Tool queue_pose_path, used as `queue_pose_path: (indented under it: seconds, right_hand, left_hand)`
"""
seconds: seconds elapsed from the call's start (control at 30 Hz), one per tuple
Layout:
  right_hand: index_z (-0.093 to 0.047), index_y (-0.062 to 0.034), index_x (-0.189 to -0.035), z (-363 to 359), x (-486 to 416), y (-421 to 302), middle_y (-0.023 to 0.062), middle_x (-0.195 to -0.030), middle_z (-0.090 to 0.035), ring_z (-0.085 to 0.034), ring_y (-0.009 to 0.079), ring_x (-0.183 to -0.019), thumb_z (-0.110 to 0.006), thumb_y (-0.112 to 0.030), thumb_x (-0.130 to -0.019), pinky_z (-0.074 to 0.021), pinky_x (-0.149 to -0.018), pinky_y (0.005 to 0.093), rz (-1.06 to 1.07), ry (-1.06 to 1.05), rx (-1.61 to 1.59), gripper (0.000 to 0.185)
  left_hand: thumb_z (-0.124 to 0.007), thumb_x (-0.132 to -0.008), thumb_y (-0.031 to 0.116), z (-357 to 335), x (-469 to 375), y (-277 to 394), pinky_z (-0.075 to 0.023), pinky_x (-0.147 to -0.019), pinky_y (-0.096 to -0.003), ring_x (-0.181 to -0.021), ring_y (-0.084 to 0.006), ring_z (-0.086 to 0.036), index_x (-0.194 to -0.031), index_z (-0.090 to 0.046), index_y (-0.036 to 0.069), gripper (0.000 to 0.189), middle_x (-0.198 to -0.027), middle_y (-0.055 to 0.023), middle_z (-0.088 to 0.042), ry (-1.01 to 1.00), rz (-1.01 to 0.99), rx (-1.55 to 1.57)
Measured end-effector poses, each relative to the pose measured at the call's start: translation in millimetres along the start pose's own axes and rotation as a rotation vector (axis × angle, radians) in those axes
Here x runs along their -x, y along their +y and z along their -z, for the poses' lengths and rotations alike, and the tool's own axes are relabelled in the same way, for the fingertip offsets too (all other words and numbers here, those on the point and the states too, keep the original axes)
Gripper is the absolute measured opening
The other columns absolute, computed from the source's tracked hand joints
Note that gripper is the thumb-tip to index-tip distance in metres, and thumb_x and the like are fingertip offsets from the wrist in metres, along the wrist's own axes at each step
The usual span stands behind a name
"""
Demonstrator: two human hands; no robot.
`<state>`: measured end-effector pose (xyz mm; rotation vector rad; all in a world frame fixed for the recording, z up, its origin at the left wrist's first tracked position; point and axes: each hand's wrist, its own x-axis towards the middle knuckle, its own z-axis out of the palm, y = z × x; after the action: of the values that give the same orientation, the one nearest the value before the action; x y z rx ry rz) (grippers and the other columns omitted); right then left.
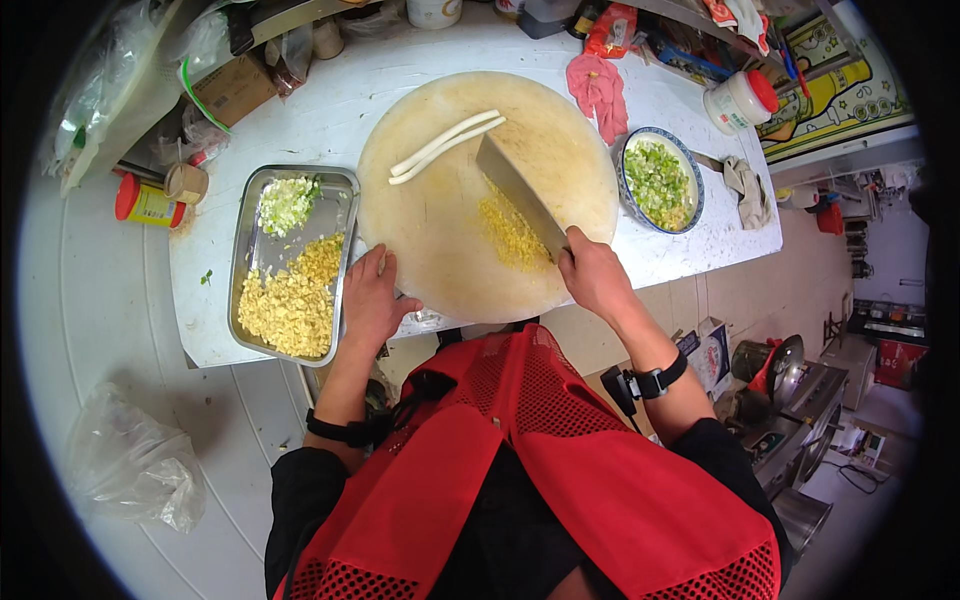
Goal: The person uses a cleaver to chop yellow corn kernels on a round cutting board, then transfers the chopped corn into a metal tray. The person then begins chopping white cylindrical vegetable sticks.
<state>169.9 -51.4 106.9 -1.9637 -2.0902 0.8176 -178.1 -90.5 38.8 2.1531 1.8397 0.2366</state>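
Observation:
My right hand [595, 271] grips a cleaver [521, 191] by its handle, low over the right part of a round chopping board [442, 247]. Finely chopped yellow pieces, perhaps ginger [513, 234], lie along the left side of the blade. Two white stalks, perhaps scallion [448, 146], lie side by side farther back on the board. Between the board and a metal tray [346, 259] rests my left hand [373, 296], fingers apart, holding nothing, at the board's left edge. The tray bears chopped pale green scallion [288, 205] and yellow pieces [287, 311].
Right of the board, a patterned bowl [659, 180] holds chopped green scallion. Behind it lie a pink cloth [598, 94] and a red-lidded jar [741, 103]; a grey cloth [746, 193] lies at the right. Jars [150, 201] stand left of the tray, near a cardboard box [234, 88].

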Motion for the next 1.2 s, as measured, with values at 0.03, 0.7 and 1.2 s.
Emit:
queue_pose_path:
  seconds: [0.03,0.7,1.2]
  right_hand:
    - [-0.053,0.0,-0.102,0,1,2,0.0327,-0.082,-0.067,-0.066,0.0534,-0.082,-0.059,-0.015,-0.098,-0.0522,-0.075,0.061,-0.01,0.011,-0.012,0.017]
    - [-0.052,0.0004,-0.102,7,4,35,0.0315,-0.08,-0.066,-0.066,0.0528,-0.08,-0.061,-0.012,-0.096,-0.0524,-0.071,0.0575,-0.031,0.121,-0.014,0.016]
    - [-0.05,0.0011,-0.098,-13,20,-10,0.0306,-0.077,-0.067,-0.066,0.0523,-0.078,-0.058,-0.012,-0.098,-0.053,-0.071,0.0596,-0.038,0.064,0.006,0.015]
  left_hand:
    - [-0.094,-0.064,0.037,0,0,0,-0.0375,-0.116,-0.0473,-0.139,-0.0353,-0.048,-0.14,-0.06,-0.002,0.092,-0.151,-0.0159,-0.053,-0.005,0.005,0.005]
    - [-0.094,-0.065,0.036,0,-2,0,-0.0368,-0.116,-0.0471,-0.14,-0.0349,-0.047,-0.139,-0.061,-0.002,0.089,-0.152,-0.0158,-0.052,-0.026,0.01,-0.01]
    - [-0.094,-0.063,0.041,-6,0,-6,-0.0406,-0.11,-0.0484,-0.138,-0.0365,-0.047,-0.14,-0.062,0.0,0.094,-0.153,-0.0143,-0.051,0.01,-0.023,-0.021]
